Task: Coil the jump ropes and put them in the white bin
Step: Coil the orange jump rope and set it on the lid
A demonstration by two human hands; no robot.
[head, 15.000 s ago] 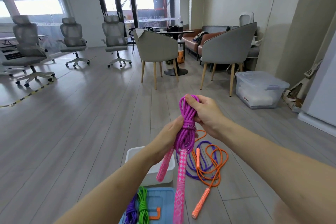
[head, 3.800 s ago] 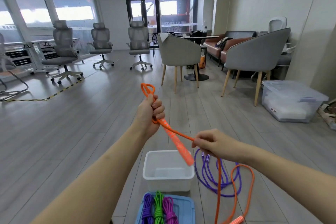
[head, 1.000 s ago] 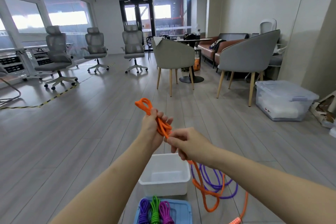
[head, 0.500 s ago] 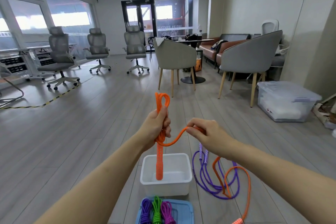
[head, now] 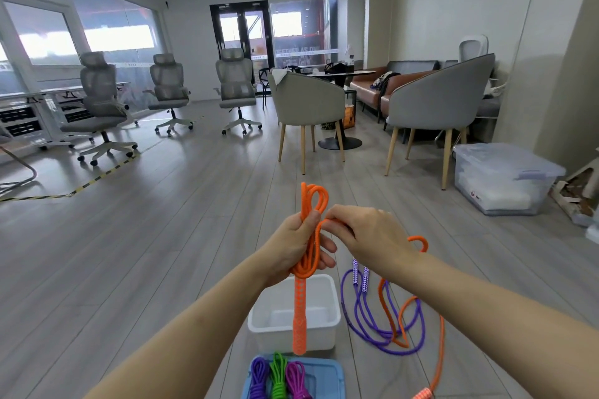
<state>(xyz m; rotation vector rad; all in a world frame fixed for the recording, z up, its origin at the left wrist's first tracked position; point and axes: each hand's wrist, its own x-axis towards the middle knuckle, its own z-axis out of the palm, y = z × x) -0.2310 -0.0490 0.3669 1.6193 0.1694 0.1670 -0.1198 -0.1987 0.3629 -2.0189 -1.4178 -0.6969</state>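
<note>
Now | right hand (head: 366, 236) back beside left hand (head: 299, 246) | both apparently gripping orange rope (head: 312, 201)

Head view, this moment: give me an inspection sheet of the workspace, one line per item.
Surface: grey plank floor.
Job's things: orange jump rope partly looped, tail trailing on the floor; purple jump rope loose on the floor; white bin holds no rope.
Clutter: three coiled ropes on a blue lid.
Hands: left hand grips the orange loops; right hand pinches the strand.
Cables: nothing seen.
Surroundings: office chairs, armchairs, clear storage box.
</note>
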